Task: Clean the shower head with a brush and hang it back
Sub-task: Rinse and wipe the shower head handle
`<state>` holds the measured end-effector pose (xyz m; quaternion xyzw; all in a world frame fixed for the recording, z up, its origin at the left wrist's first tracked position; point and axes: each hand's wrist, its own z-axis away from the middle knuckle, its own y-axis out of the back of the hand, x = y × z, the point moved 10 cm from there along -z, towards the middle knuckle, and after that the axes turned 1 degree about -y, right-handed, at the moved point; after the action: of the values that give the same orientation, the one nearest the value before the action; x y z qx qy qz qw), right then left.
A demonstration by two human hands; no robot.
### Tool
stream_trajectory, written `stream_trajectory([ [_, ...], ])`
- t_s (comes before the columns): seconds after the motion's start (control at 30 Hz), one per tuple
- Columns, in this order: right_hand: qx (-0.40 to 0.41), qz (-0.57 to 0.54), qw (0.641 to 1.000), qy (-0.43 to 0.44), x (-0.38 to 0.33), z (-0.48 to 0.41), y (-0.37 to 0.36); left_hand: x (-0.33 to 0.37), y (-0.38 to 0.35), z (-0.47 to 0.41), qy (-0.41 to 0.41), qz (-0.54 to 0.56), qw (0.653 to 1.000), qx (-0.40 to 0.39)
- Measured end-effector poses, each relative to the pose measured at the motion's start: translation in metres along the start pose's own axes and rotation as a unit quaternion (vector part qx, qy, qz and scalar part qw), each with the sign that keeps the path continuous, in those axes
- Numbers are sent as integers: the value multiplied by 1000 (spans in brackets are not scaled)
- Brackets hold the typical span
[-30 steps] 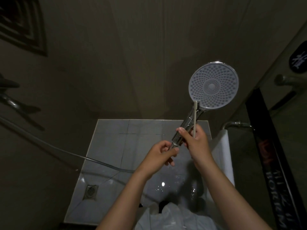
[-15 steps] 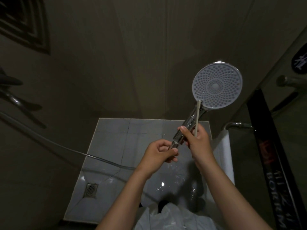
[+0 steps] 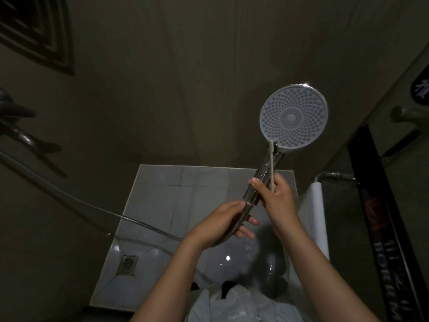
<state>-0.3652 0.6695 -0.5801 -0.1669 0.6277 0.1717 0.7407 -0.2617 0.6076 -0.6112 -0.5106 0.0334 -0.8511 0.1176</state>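
1. Task object. I see the shower head (image 3: 293, 117) held up in front of the dark wall, upper right of the view. Its round, nozzle-studded face is turned toward the camera. Its chrome handle (image 3: 263, 173) slopes down and to the left, toward both hands.

2. Left hand. The left hand (image 3: 222, 225) grips the lower end of the shower head, where the handle meets the hose (image 3: 92, 206). The thumb lies along the metal and the fingers are wrapped round from behind, with their tips showing past the far side.

3. Right hand. The right hand (image 3: 277, 198) sits just above the left and holds the brush (image 3: 271, 166), a thin pale stick of toothbrush form. One finger lies across the chrome handle. The brush runs up beside the handle, and its tip is at the lower edge of the face plate. I cannot tell whether the bristles touch the nozzles.

4. Hose. It leaves the left hand, runs left across the view and rises toward the left edge.

5. Surroundings. Below is a wet grey tiled floor (image 3: 185, 194) with a square floor drain (image 3: 127, 266) near its left corner. A white towel (image 3: 313, 217) hangs from a chrome rail (image 3: 334, 175) on the right. A vent grille (image 3: 39, 31) sits at the upper left.
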Motion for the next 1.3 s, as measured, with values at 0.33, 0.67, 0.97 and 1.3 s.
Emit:
stream_trajectory([
  [0.33, 9, -17, 1000, -9, -4, 1, 0, 9, 10, 6, -51, -7, 997, 49],
  [0.67, 21, -34, 999, -12, -7, 3, -3, 11, 16, 13, -81, 3, 983, 166],
  [0.97, 26, -46, 999, -1, -18, 6, -6, 17, 14, 22, -115, 15, 967, 229],
  [1.3, -1, -46, 999, 14, -27, 9, -16, 15, -6, 26, -52, 29, 996, 72],
])
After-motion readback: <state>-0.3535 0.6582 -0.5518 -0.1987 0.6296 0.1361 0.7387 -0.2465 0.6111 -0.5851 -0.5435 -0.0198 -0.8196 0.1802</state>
